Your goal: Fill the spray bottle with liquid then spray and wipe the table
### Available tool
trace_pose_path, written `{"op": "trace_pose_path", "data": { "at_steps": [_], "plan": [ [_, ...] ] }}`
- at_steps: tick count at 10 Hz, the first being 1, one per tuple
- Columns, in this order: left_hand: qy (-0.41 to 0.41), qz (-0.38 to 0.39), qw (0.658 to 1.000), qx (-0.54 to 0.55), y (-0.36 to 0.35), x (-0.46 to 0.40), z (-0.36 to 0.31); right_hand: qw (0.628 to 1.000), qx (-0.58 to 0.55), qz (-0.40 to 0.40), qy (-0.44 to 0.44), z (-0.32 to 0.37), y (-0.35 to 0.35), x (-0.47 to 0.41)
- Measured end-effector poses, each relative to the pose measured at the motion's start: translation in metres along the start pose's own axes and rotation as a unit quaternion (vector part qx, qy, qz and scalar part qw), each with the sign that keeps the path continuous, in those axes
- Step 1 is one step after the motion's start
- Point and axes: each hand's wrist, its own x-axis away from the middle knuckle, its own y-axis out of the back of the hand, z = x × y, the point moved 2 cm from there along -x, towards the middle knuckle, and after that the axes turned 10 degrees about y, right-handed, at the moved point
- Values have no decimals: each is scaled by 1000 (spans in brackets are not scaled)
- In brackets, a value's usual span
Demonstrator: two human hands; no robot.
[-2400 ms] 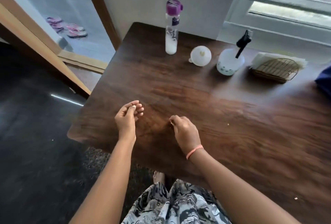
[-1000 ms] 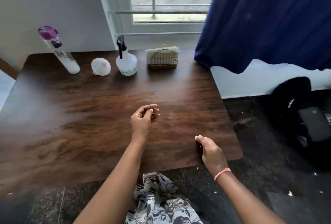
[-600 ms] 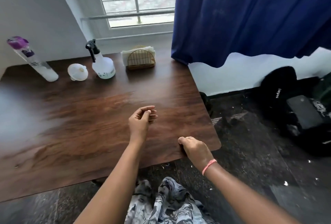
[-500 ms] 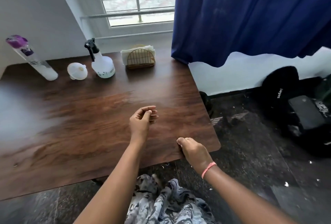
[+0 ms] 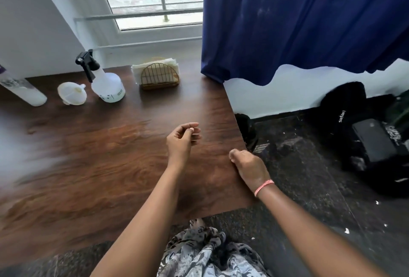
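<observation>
Since a moment ago little is changed: the spray bottle is still left untouched at the far edge of the surface, with the funnel just left of it and the napkin holder right. The left hand is held loosely curled and empty well nearer than the bottle; the right hand is curled at the surface's near right edge, whether gripping it cannot be told. Filling is judged not yet begun.

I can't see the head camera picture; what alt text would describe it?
A person's left hand and right hand hover, holding nothing, over a dark wooden table. A spray bottle, funnel and napkin holder stand along its far edge.
</observation>
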Motion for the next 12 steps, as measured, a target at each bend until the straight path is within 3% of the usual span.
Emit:
{"op": "trace_pose_path", "data": {
  "at_steps": [1,2,3,4,5,6,7,8,9,10,11,12],
  "plan": [
    [16,-3,1000,14,-13,-16,0,960,-169,-84,-207,-28,10,-20],
    [27,14,1000,7,-33,-29,2,733,-459,-223,-450,-47,15,-36],
    [42,77,995,-35,-68,-37,8,472,-668,-247,-520,-56,18,-46],
    [34,151,980,-126,-110,-35,16,427,-711,-234,-508,-61,29,-58],
    [-2,127,976,-179,-145,-36,19,427,-719,-223,-501,-82,38,-69],
    [-31,89,969,-229,-176,-48,20,463,-715,-186,-490,-118,42,-76],
    [-21,84,960,-266,-204,-70,25,471,-702,-195,-498,-159,36,-86],
    [8,16,972,-234,-230,-101,33,460,-695,-205,-513,-211,19,-96],
    [62,-65,976,-199,-249,-125,41,491,-656,-144,-555,-264,-5,-103],
    [118,-95,969,-195,-271,-141,48,561,-616,-50,-550,-304,-20,-117],
    [131,-118,963,-202,-287,-152,51,574,-618,-33,-536,-327,-35,-142],
    [151,-150,957,-199,-291,-160,55,562,-623,-15,-544,-338,-42,-155]
  ]
}}
